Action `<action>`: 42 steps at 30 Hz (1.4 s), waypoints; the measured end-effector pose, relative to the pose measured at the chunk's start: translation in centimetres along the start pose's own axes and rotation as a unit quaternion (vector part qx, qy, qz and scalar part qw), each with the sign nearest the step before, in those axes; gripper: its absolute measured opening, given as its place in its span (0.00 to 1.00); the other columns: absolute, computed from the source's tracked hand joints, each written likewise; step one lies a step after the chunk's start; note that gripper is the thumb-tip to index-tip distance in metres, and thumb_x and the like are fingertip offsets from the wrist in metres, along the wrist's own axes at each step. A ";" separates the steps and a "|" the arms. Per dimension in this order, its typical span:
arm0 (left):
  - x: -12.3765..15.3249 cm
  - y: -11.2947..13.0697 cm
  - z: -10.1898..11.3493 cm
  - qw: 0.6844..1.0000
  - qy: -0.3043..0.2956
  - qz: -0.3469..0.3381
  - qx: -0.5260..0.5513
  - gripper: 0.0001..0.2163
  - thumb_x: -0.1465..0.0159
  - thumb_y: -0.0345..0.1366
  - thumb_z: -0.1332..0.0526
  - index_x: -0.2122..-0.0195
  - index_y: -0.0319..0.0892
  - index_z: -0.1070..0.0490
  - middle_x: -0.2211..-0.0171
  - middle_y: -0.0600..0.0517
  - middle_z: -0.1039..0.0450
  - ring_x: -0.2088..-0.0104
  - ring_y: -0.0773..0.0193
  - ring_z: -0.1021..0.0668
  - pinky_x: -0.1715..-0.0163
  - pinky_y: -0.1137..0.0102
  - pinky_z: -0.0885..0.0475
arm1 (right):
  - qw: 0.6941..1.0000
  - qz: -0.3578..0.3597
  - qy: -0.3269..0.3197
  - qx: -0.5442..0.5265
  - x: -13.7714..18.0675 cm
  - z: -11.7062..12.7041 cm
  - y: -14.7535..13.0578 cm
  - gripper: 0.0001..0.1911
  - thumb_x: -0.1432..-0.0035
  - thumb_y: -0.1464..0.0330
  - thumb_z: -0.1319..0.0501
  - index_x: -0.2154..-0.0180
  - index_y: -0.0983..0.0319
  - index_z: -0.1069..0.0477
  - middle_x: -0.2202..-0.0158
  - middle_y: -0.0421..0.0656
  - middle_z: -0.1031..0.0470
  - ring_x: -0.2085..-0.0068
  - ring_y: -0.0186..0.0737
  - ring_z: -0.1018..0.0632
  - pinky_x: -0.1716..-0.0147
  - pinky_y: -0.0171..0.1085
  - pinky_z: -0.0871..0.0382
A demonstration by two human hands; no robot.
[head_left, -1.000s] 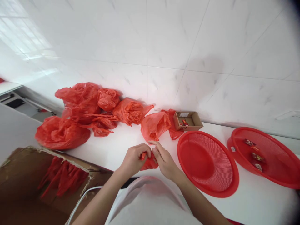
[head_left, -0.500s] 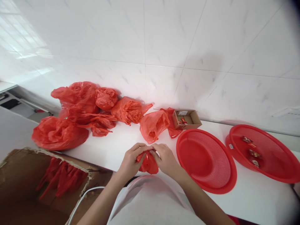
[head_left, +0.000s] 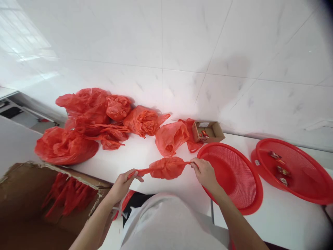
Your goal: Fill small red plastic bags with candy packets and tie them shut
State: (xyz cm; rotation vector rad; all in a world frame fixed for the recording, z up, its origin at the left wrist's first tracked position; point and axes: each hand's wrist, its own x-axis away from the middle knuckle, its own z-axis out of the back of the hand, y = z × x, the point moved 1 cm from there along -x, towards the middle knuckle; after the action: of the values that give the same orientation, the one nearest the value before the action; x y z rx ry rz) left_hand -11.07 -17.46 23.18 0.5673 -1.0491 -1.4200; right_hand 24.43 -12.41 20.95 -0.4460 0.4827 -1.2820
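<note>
A small red plastic bag [head_left: 165, 167] is stretched sideways between my two hands, just above the white counter [head_left: 135, 156]. My left hand [head_left: 123, 182] pinches one twisted end of it. My right hand [head_left: 205, 172] pinches the other end, close to the rim of the near red mesh basket [head_left: 231, 177]. Both hands are closed on the bag.
Several filled red plastic bags [head_left: 88, 121] lie against the tiled wall. A small cardboard box [head_left: 208, 132] holds wrapped items. A second red basket [head_left: 293, 170] at right holds a few wrapped sweets. An open carton [head_left: 39, 198] at lower left contains red bags.
My hands were together over the bunched bag. They have moved apart, left hand to the left and right hand to the right, pulling the bag out lengthwise.
</note>
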 end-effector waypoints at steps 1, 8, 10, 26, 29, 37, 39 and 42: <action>-0.2 -0.3 -0.3 1.000 -0.004 0.001 0.008 0.22 0.32 0.48 0.52 0.68 0.43 0.23 0.60 0.48 0.22 0.56 0.56 0.24 0.50 0.65 0.34 | 0.999 -0.024 0.002 -0.029 0.1 -0.7 -0.1 0.13 0.34 0.66 0.52 0.66 0.59 0.32 0.69 0.39 0.24 0.68 0.38 0.28 0.66 0.35 0.43; -1.5 -4.8 -3.1 0.997 0.021 0.047 -0.050 0.20 0.33 0.48 0.51 0.69 0.44 0.25 0.66 0.52 0.21 0.62 0.59 0.22 0.54 0.64 0.30 | 0.982 -0.145 -0.053 -0.107 1.0 -6.1 0.2 0.10 0.35 0.63 0.52 0.64 0.57 0.35 0.64 0.38 0.23 0.67 0.37 0.25 0.69 0.33 0.41; -2.0 -6.4 -3.9 0.990 0.085 0.075 -0.082 0.17 0.34 0.46 0.50 0.67 0.44 0.26 0.68 0.52 0.22 0.64 0.58 0.22 0.58 0.63 0.28 | 0.980 -0.159 -0.083 -0.083 1.5 -7.4 1.1 0.09 0.37 0.64 0.51 0.64 0.57 0.34 0.65 0.40 0.23 0.66 0.38 0.24 0.70 0.33 0.42; -9.2 -3.0 -9.6 0.917 -0.154 0.017 -0.368 0.11 0.34 0.39 0.41 0.54 0.41 0.28 0.55 0.47 0.26 0.56 0.59 0.24 0.54 0.59 0.27 | 0.970 -0.178 -0.062 -0.155 4.5 -8.8 2.8 0.18 0.40 0.54 0.50 0.56 0.59 0.34 0.60 0.46 0.24 0.64 0.42 0.22 0.64 0.39 0.30; -10.3 -4.0 -3.5 0.923 -0.141 0.021 -0.357 0.14 0.33 0.38 0.42 0.48 0.40 0.30 0.52 0.46 0.26 0.54 0.58 0.24 0.53 0.59 0.28 | 0.961 -0.201 -0.064 -0.177 5.7 -8.1 3.5 0.20 0.42 0.53 0.49 0.56 0.59 0.33 0.60 0.47 0.24 0.62 0.43 0.22 0.64 0.39 0.29; -11.0 -9.1 12.2 0.902 -0.090 0.118 -0.406 0.12 0.36 0.34 0.41 0.53 0.39 0.27 0.56 0.46 0.24 0.56 0.56 0.23 0.53 0.58 0.30 | 0.953 -0.208 -0.118 -0.185 6.8 -8.2 3.5 0.19 0.41 0.52 0.48 0.57 0.57 0.32 0.55 0.46 0.25 0.57 0.43 0.22 0.58 0.40 0.29; -11.1 -10.7 14.8 0.893 -0.077 0.142 -0.419 0.09 0.38 0.32 0.40 0.58 0.38 0.24 0.59 0.43 0.23 0.57 0.53 0.24 0.55 0.58 0.31 | 0.953 -0.205 -0.127 -0.185 6.4 -8.4 3.3 0.19 0.41 0.52 0.48 0.58 0.57 0.32 0.56 0.46 0.24 0.57 0.43 0.22 0.58 0.40 0.29; -11.3 -12.5 17.5 0.893 -0.047 0.149 -0.422 0.09 0.40 0.30 0.42 0.63 0.36 0.23 0.62 0.40 0.23 0.54 0.49 0.26 0.52 0.55 0.35 | 0.952 -0.203 -0.145 -0.179 5.9 -8.6 3.2 0.18 0.41 0.52 0.49 0.58 0.57 0.32 0.56 0.46 0.24 0.57 0.44 0.23 0.57 0.40 0.29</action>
State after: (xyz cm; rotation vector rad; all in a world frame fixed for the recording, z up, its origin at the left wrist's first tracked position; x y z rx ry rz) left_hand -30.45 -3.70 18.05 -0.2910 -0.4668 -1.4661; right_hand 23.25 -17.79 11.55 -1.0681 0.3826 -1.4941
